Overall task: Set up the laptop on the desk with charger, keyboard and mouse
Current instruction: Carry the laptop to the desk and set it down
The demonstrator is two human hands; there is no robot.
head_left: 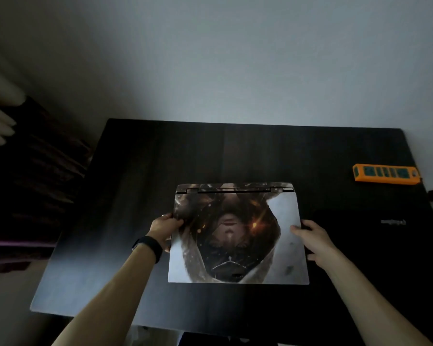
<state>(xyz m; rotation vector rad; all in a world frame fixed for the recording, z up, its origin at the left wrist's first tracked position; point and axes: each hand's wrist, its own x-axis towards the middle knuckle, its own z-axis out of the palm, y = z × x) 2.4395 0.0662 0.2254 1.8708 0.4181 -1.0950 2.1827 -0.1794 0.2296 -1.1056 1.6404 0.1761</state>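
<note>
1. On the dark surface [140, 171], seen from the head camera, a closed laptop [238, 236] lies flat near the middle, its hinge edge toward the wall and its lid covered by a printed picture skin.
2. Both hands grip the laptop by its sides: the left hand [164, 229] is clamped on the left edge with the thumb over the lid, and the right hand [310, 237] is clamped on the right edge, thumb also on top.
3. The left wrist wears a black band [148, 247], and a ring shows on 1 finger.
4. An orange power strip [385, 173] lies well apart from the laptop, toward the far right of the surface.
5. A black mat [375, 236] with small lettering lies just right of the laptop, under the right hand's fingers.
</note>
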